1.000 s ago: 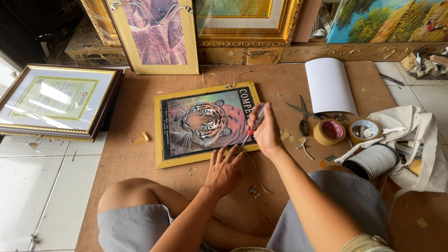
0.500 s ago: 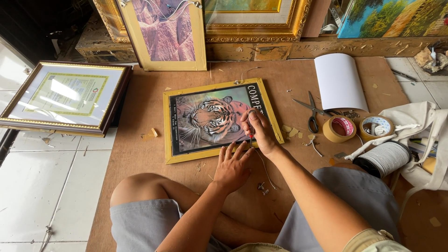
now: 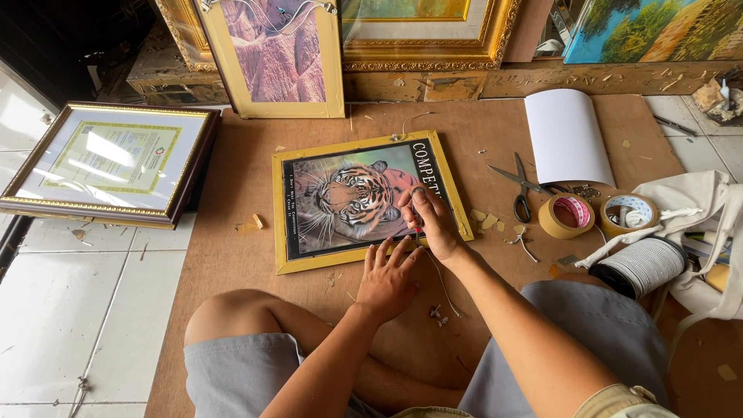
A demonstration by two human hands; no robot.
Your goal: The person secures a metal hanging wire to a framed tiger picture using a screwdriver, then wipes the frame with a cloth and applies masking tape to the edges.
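Fingers (image 3: 385, 258) of our left hand (image 3: 387, 282) are spread apart and lie flat on the brown board (image 3: 232, 263), their tips touching the lower edge of the yellow-framed tiger picture (image 3: 364, 200). Our right hand (image 3: 430, 223) is closed around a small thin tool (image 3: 417, 232) with a reddish part — its fingers are pressed together on it, and the tip stands at the lower right part of the frame. We cannot tell exactly what kind of tool it is. The picture lies flat in the middle of the board, just in front of our knees.

To the right we see scissors (image 3: 520, 188), two tape rolls (image 3: 566, 216) and a spool of white cord (image 3: 639, 267) — near, but apart from the hands. Farther away a white sheet (image 3: 567, 135) lies, at the left a framed certificate (image 3: 108, 160), and at the back more framed pictures (image 3: 272, 54) lean upright.
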